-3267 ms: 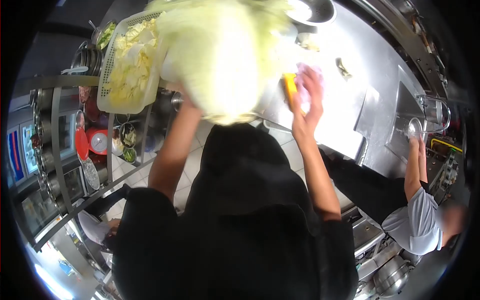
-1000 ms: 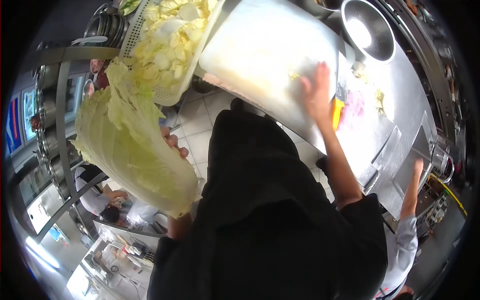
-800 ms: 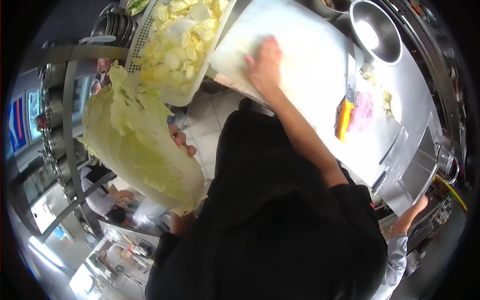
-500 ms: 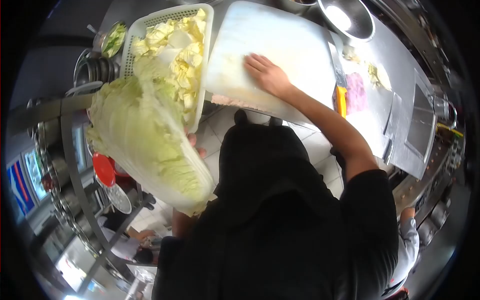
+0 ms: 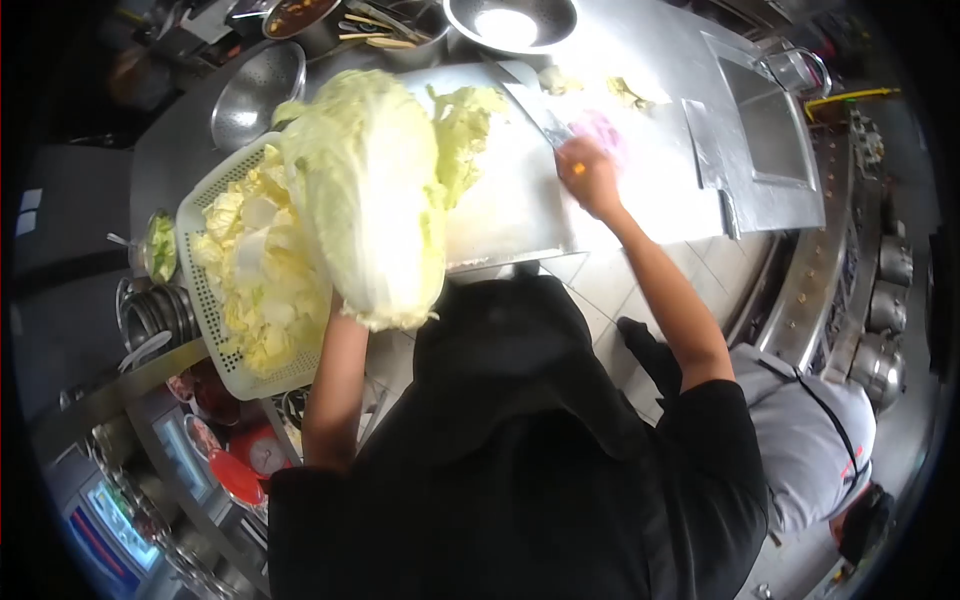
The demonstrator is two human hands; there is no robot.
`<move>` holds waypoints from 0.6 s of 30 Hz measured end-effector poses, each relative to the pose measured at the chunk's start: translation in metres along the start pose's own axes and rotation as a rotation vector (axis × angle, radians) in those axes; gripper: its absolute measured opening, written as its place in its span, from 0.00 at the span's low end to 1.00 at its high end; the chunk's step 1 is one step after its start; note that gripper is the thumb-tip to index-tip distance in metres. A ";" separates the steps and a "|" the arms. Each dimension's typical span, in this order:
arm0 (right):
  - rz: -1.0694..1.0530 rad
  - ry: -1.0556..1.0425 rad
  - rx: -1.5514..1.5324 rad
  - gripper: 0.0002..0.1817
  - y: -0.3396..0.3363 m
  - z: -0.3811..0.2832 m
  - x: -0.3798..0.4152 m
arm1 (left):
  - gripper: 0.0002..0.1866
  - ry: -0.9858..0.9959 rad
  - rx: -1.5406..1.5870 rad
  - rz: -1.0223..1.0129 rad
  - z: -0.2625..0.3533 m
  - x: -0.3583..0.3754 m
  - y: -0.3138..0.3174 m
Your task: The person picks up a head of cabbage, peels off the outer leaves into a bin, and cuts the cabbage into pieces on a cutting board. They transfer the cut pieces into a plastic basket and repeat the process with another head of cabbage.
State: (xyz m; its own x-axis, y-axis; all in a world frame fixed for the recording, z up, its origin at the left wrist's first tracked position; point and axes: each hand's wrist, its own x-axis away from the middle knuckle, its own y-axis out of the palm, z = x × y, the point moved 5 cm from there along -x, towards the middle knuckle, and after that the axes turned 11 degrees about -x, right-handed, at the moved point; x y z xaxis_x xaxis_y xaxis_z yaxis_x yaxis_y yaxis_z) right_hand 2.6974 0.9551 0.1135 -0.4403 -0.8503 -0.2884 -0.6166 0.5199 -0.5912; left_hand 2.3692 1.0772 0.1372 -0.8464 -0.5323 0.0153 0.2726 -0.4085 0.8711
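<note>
A large napa cabbage [image 5: 370, 200] is held up over the near left part of the white cutting board [image 5: 510, 215], its root end toward me. It hides the fingers of my left hand [image 5: 339, 308], which supports it from beneath. Some loose outer leaf [image 5: 465, 135] spreads to its right over the board. At the board's right edge, my right hand [image 5: 590, 175] is closed around the orange handle of a knife [image 5: 537, 112]. The blade points away from me and to the left.
A perforated basket [image 5: 222, 345] of cut cabbage leaves stands left of the board. Behind are a colander [image 5: 258, 95], a steel bowl [image 5: 510, 22] and a container of utensils [image 5: 415, 45]. Scraps [image 5: 635, 92] lie at right, near a sink [image 5: 765, 120]. Another person [image 5: 805, 435] is at lower right.
My left hand has brought the cabbage up and right, from beside the basket to over the board. My right hand has left the board's surface and taken hold of the knife. The view has shifted.
</note>
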 end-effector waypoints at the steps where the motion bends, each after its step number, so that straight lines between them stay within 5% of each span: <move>1: 0.053 0.056 0.061 0.07 -0.026 0.014 -0.022 | 0.30 0.011 -0.055 0.037 0.001 -0.010 -0.006; 2: 0.114 0.168 0.024 0.07 -0.044 0.020 -0.037 | 0.30 0.027 -0.109 0.079 0.003 -0.020 -0.012; 4: 0.170 -0.269 0.434 0.11 -0.074 0.017 -0.062 | 0.30 0.062 -0.204 0.154 0.008 -0.038 -0.023; 6: 0.203 -0.344 0.363 0.13 -0.085 0.002 -0.061 | 0.30 0.087 -0.284 0.228 0.011 -0.049 -0.028; 8: -0.056 0.173 -0.080 0.14 -0.070 0.010 -0.041 | 0.31 0.141 -0.351 0.374 0.009 -0.056 -0.028; 12: -0.560 0.470 -1.026 0.26 0.011 -0.044 0.011 | 0.32 0.231 -0.366 0.444 -0.013 -0.045 -0.028; 14: -0.659 0.538 -1.442 0.35 0.033 -0.092 0.021 | 0.32 0.283 -0.358 0.423 -0.028 -0.040 -0.033; 16: -0.514 0.356 -1.285 0.36 0.048 -0.123 0.012 | 0.32 0.335 -0.362 0.344 -0.041 -0.022 -0.046; 17: -0.361 0.161 -1.104 0.37 0.043 -0.130 0.003 | 0.33 0.221 -0.573 0.856 -0.045 -0.025 0.020; 18: -0.371 0.143 -1.111 0.37 0.041 -0.128 0.000 | 0.33 0.241 -0.579 0.859 -0.047 -0.021 0.008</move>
State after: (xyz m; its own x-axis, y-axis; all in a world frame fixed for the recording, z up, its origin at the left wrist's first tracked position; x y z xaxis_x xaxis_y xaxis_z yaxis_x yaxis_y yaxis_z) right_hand 2.5885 0.9874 0.1855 -0.1401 -0.9842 -0.1082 -0.9208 0.0893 0.3797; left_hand 2.4105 1.0498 0.1203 -0.1712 -0.9168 0.3608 0.9654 -0.0831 0.2472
